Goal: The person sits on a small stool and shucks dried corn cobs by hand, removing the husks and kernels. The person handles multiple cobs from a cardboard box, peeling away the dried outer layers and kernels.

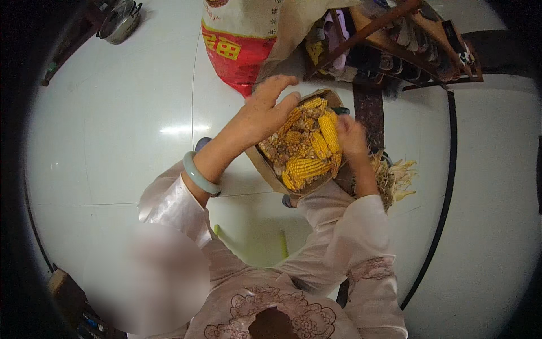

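Note:
An open cardboard box [263, 173] stands before me, holding several yellow corn cobs [307, 168] on loose kernels and bits of debris [288, 152]. My left hand [271, 106], with a pale bangle [201, 173] at the wrist, hovers by the box's far left edge. Its thumb and fingers are apart with nothing between them. Blurred by motion, my right hand [354, 137] is at the box's right side, close beside an upright-lying cob [329, 127]. Whether it grips anything is unclear. A dark green object [341, 110] shows just beyond its fingers.
A red and white woven sack [254, 55] stands beyond the box. A wooden rack with shoes [394, 55] is at the far right. Dry corn husks [394, 182] lie right of my leg. A lidded metal pot [120, 23] sits on the tiled floor [118, 135] at far left.

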The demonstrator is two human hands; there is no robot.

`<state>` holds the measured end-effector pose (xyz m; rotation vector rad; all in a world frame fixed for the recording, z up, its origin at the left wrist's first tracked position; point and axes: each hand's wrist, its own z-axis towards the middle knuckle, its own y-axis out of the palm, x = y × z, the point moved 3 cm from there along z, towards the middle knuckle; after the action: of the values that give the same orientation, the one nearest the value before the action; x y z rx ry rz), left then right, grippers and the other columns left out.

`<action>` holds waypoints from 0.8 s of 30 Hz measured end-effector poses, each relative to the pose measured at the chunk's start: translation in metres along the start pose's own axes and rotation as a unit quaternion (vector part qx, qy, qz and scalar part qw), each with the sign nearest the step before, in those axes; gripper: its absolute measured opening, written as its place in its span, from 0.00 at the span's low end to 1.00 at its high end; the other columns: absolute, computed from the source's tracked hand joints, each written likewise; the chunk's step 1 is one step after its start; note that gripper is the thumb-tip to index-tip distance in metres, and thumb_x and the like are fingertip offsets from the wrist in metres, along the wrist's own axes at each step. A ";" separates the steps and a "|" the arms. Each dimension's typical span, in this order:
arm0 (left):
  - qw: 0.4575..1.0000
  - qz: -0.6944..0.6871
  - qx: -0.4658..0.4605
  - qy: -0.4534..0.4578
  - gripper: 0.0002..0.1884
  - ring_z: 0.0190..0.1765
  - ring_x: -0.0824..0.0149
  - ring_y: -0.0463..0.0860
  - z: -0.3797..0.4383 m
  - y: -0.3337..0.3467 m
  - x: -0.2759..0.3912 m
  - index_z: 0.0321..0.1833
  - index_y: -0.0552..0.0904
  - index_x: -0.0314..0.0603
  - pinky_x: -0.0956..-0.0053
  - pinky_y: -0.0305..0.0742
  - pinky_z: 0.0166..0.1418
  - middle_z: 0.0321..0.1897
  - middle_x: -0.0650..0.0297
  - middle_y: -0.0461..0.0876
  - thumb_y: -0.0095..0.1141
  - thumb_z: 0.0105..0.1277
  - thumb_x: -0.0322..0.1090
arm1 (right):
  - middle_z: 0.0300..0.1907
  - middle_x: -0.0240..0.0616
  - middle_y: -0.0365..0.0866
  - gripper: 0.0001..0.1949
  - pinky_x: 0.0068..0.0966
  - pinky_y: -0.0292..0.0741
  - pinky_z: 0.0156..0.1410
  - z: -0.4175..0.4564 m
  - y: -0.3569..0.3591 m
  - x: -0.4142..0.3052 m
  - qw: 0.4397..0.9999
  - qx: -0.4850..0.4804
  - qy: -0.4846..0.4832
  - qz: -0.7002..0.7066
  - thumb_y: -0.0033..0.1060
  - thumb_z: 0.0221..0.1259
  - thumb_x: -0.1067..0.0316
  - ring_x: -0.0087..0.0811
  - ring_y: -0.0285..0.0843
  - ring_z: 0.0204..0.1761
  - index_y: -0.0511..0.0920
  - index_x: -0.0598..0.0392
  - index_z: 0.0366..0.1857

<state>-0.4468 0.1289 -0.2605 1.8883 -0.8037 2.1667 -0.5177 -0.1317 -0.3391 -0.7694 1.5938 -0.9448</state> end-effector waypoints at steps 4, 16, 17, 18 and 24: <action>0.959 0.278 0.049 0.016 0.21 0.61 0.58 0.69 -0.006 -0.006 -0.002 0.61 0.69 0.47 0.55 0.56 0.65 0.62 0.55 0.66 0.46 0.68 0.44 | 0.44 0.56 0.76 0.14 0.42 0.73 0.48 -0.023 0.060 -0.007 0.994 -0.072 -0.087 -0.008 0.53 0.56 0.67 0.52 0.75 0.44 0.75 0.64 0.44; 0.879 0.473 -0.012 -0.053 0.21 0.60 0.57 0.70 0.000 -0.020 -0.002 0.57 0.72 0.42 0.46 0.55 0.63 0.53 0.56 0.73 0.49 0.65 0.45 | 0.59 0.56 0.66 0.27 0.40 0.58 0.68 0.002 0.108 -0.022 0.993 -0.114 0.027 -0.001 0.58 0.57 0.60 0.49 0.60 0.64 0.67 0.61 0.59; 0.880 0.473 -0.014 -0.050 0.21 0.59 0.57 0.70 0.001 -0.018 -0.001 0.57 0.72 0.42 0.46 0.55 0.63 0.53 0.56 0.74 0.49 0.65 0.45 | 0.58 0.56 0.68 0.27 0.39 0.61 0.66 0.005 0.111 -0.019 0.994 -0.105 0.023 -0.005 0.58 0.56 0.60 0.49 0.63 0.62 0.67 0.61 0.59; 0.879 0.474 -0.015 -0.049 0.21 0.59 0.57 0.71 0.001 -0.017 -0.002 0.57 0.72 0.42 0.46 0.56 0.62 0.53 0.56 0.74 0.49 0.65 0.45 | 0.57 0.56 0.69 0.27 0.39 0.64 0.64 0.008 0.114 -0.022 0.995 -0.099 0.017 -0.008 0.59 0.56 0.60 0.49 0.66 0.60 0.67 0.61 0.58; 0.886 0.459 -0.043 -0.043 0.20 0.54 0.55 0.74 -0.003 -0.013 -0.006 0.55 0.73 0.42 0.49 0.59 0.60 0.50 0.54 0.75 0.50 0.64 0.44 | 0.49 0.53 0.76 0.25 0.35 0.72 0.55 0.005 0.096 -0.024 0.983 -0.140 0.084 0.087 0.63 0.53 0.64 0.48 0.75 0.49 0.69 0.62 0.54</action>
<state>-0.4423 0.1422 -0.2624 1.7414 -2.1112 2.3995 -0.5086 -0.0665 -0.4135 -0.7419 1.9356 -0.6810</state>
